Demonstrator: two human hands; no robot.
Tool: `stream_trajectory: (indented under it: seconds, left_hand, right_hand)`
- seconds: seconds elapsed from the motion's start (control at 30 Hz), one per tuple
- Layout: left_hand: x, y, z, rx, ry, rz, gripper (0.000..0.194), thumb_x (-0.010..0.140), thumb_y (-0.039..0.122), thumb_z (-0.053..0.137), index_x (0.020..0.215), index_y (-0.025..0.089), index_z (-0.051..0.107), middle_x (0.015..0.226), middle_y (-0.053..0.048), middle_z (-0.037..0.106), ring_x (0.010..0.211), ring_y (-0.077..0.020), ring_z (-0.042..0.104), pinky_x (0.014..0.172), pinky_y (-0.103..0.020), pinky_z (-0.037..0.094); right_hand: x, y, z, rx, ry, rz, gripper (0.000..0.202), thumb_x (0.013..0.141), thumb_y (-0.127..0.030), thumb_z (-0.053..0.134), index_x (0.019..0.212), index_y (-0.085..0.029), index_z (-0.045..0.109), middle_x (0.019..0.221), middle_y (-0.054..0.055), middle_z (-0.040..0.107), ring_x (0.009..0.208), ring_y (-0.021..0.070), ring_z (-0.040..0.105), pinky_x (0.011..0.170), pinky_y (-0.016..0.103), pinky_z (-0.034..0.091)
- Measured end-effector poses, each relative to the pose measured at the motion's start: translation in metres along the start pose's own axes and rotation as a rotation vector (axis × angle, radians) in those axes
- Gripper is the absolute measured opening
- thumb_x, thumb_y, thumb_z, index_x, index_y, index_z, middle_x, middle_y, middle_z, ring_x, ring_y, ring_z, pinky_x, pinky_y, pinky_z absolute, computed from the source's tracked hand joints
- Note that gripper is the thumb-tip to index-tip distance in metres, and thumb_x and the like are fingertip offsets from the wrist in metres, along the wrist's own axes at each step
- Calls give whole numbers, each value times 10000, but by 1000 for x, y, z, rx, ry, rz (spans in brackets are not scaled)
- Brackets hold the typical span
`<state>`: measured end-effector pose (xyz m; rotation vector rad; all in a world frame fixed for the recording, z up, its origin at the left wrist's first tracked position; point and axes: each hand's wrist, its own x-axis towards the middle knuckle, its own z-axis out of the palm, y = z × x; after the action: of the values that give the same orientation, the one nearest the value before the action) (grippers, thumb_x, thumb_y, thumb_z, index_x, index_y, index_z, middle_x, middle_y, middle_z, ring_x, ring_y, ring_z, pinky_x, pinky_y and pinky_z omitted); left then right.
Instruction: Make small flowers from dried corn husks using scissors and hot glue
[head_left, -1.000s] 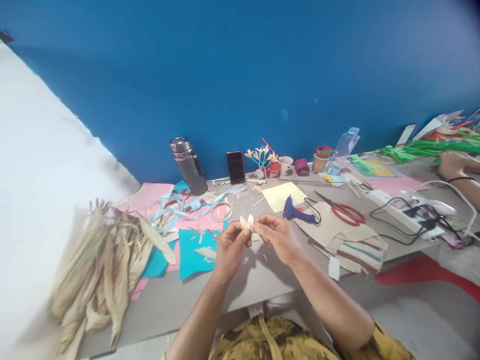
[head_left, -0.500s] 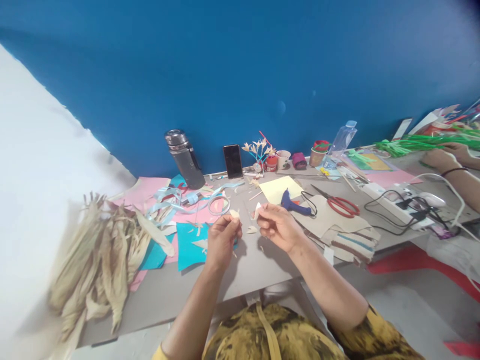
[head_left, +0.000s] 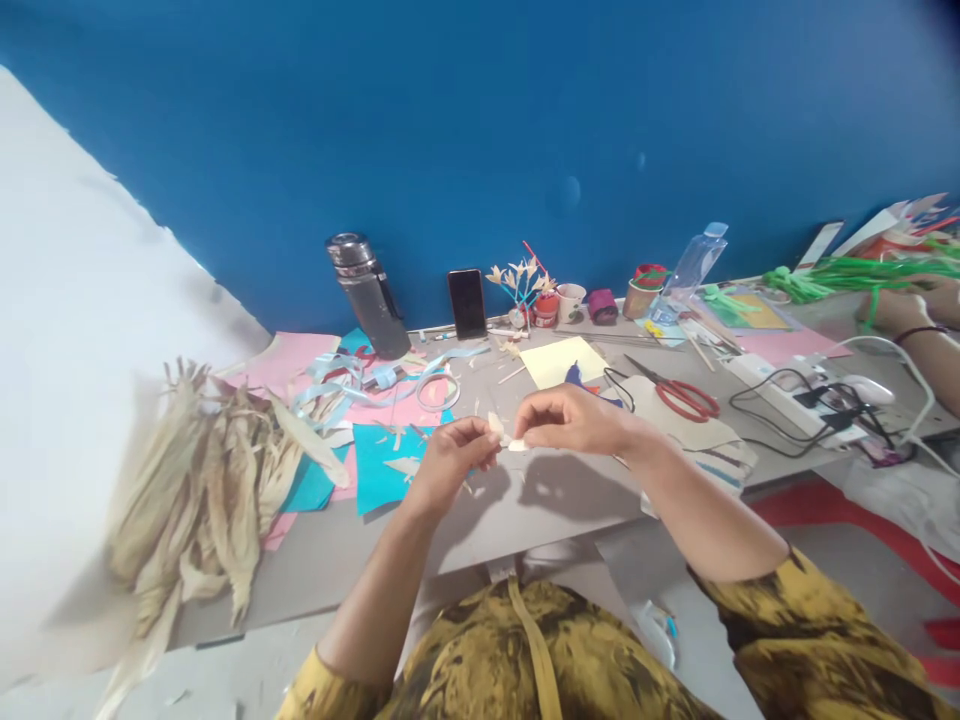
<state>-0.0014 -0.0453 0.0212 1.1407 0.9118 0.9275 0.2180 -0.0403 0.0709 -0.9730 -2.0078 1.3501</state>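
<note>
My left hand (head_left: pixel 452 462) pinches a small pale corn husk piece (head_left: pixel 495 424) between thumb and fingertips. Close against it, my right hand (head_left: pixel 576 420) is closed on another cream husk petal (head_left: pixel 517 445). The two pieces meet or nearly meet above the grey table; whether they touch I cannot tell. Behind my right hand a blue glue gun (head_left: pixel 574 375) is mostly hidden. Husk scraps (head_left: pixel 405 466) lie on a blue paper sheet (head_left: pixel 375 490) left of my left hand. A bunch of dried corn husks (head_left: pixel 202 480) rests at the table's left end.
Toward the wall stand a grey flask (head_left: pixel 367 305), a phone (head_left: pixel 467 304), husk flowers (head_left: pixel 521 280) and a leaning plastic bottle (head_left: pixel 694 265). Red-handled scissors (head_left: pixel 686 400) lie on cloth to the right, near a power strip (head_left: pixel 787 400). Another person's hands (head_left: pixel 896 310) hold green strips.
My right hand has moved left and turned palm-down, bringing its petal up to the piece in my left hand. It now covers most of the glue gun. The view has tilted slightly downward.
</note>
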Motion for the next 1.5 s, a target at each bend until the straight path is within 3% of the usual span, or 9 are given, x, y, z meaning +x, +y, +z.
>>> stream_trajectory:
  seconds: [0.2, 0.4, 0.47, 0.53, 0.67, 0.9, 1.2, 1.37, 1.5]
  left_hand:
    - [-1, 1, 8, -18, -130, -129, 277, 660, 381, 814, 675, 153, 656, 585, -5, 626, 498, -89, 512, 513, -221, 375]
    - [-4, 4, 9, 87, -162, -92, 269, 688, 385, 797, 699, 151, 665, 582, -3, 618, 518, -94, 508, 534, -223, 390]
    - [-5, 5, 8, 131, -182, -60, 249, 735, 372, 766, 712, 154, 649, 595, -5, 623, 538, -96, 509, 557, -225, 398]
    - [-6, 4, 7, 141, -162, -6, 243, 786, 368, 727, 721, 163, 616, 605, -3, 623, 554, -99, 511, 577, -228, 404]
    - [-6, -3, 5, 120, -7, 150, 231, 840, 371, 678, 755, 177, 587, 592, 16, 589, 571, -104, 505, 610, -236, 408]
    - [-4, -6, 8, 167, 69, 241, 191, 829, 350, 680, 771, 175, 629, 610, 23, 554, 575, -111, 512, 605, -243, 412]
    - [-7, -5, 11, 176, 145, 238, 171, 788, 323, 702, 724, 175, 647, 636, 15, 568, 584, -115, 522, 610, -242, 423]
    - [-9, -13, 6, -1, 106, 165, 190, 763, 351, 736, 777, 182, 651, 628, 14, 590, 589, -118, 525, 623, -246, 426]
    - [-16, -16, 0, 80, 118, 124, 182, 768, 322, 743, 742, 174, 641, 624, 12, 591, 593, -114, 516, 605, -235, 407]
  right_hand:
    - [7, -14, -9, -219, -103, -6, 78, 782, -177, 626, 854, -156, 650, 705, -29, 597, 584, 83, 475, 538, 204, 358]
    - [11, -15, -12, -285, -103, -2, 104, 750, -168, 624, 855, -169, 631, 684, -38, 590, 568, 87, 458, 539, 210, 345]
    - [10, -12, -12, -295, -41, -3, 122, 747, -183, 638, 869, -174, 637, 703, -35, 596, 581, 91, 463, 546, 213, 347]
    - [9, -5, -8, -279, 123, 5, 113, 765, -209, 632, 873, -177, 639, 731, -28, 607, 578, 91, 457, 549, 219, 349]
    - [4, 17, 18, -31, 440, 49, 133, 793, -298, 642, 806, -166, 631, 719, -10, 610, 606, 108, 482, 579, 236, 377]
    - [6, 31, 72, 461, 546, 62, 317, 761, -467, 734, 794, -163, 650, 623, -24, 565, 535, 98, 433, 509, 234, 326]
    - [6, 27, 78, 406, 598, 77, 300, 779, -447, 716, 733, -171, 611, 602, -20, 536, 520, 97, 395, 479, 233, 288]
    - [10, 30, 86, 448, 624, 93, 282, 771, -410, 712, 678, -173, 593, 556, -30, 528, 494, 89, 372, 476, 236, 261]
    - [10, 32, 94, 520, 583, 57, 217, 781, -358, 697, 693, -173, 626, 576, -12, 600, 522, 111, 484, 508, 239, 333]
